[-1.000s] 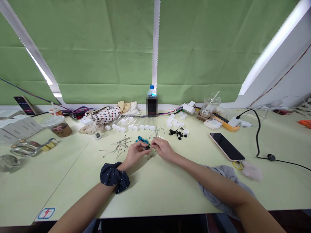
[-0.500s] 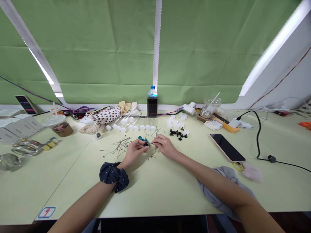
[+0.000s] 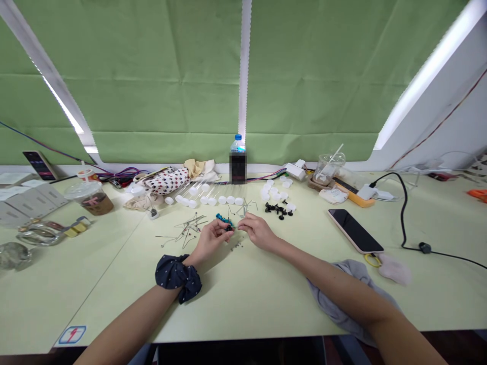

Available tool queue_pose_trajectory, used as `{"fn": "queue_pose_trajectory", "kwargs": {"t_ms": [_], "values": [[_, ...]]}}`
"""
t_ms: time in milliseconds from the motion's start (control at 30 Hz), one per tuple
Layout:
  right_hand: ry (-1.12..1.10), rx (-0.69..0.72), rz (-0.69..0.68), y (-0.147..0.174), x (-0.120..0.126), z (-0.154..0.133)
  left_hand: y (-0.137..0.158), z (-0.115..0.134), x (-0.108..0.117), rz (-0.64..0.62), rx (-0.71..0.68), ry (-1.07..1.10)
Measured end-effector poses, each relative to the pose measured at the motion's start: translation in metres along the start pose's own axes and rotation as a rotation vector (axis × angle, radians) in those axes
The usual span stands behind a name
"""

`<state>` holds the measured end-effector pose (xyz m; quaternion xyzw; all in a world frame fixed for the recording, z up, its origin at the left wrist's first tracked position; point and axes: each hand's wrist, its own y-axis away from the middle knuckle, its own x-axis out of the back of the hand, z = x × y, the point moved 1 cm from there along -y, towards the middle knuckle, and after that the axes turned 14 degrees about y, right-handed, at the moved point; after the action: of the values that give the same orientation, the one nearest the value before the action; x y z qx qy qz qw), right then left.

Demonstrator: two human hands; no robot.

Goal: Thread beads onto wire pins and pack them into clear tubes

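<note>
My left hand (image 3: 213, 238) pinches a small black part (image 3: 229, 227) that looks like the loose black pieces (image 3: 280, 209) further right. Just to its right, my right hand (image 3: 256, 231) is closed with thumb and fingertips together; whatever they hold is too small to make out. Behind the left fingers lie small blue pieces (image 3: 223, 219). Bent thin metal wires (image 3: 186, 226) are scattered left of the hands, and more wires (image 3: 243, 207) lie just beyond them. Tiny bits (image 3: 237, 246) rest on the table below the fingertips.
Clear tubes with white caps (image 3: 205, 201) and loose white caps (image 3: 272, 190) lie behind the hands. A phone (image 3: 355, 230), a grey cloth (image 3: 353, 284) and a black cable (image 3: 406, 218) are at right. A lidded drink cup (image 3: 89, 197) stands at left, a bottle (image 3: 238, 144) at the back.
My right hand's fingertips have shifted slightly down and are curled more tightly. The left hand keeps its pinch on the black part. The view has moved very slightly.
</note>
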<state>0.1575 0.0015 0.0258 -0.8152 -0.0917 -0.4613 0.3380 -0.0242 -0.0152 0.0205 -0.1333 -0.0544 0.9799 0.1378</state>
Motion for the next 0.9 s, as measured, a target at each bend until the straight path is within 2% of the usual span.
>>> {"fn": "queue_pose_trajectory", "kwargs": {"t_ms": [267, 467, 567, 733, 900], "values": [[-0.06, 0.024, 0.094, -0.001, -0.003, 0.003, -0.003, -0.001, 0.002, -0.007, -0.048, -0.02], [0.081, 0.063, 0.13, 0.001, -0.001, 0.001, -0.003, -0.002, 0.002, -0.001, -0.056, -0.003], [0.158, 0.042, 0.139, 0.001, 0.002, 0.003, -0.005, 0.0, 0.006, 0.046, -0.086, 0.017], [0.151, -0.094, 0.02, 0.0, 0.0, 0.014, -0.01, 0.001, 0.018, 0.168, -0.101, 0.08], [0.081, -0.259, -0.124, -0.001, -0.011, 0.026, -0.009, 0.001, 0.018, 0.195, -0.105, 0.147]]}}
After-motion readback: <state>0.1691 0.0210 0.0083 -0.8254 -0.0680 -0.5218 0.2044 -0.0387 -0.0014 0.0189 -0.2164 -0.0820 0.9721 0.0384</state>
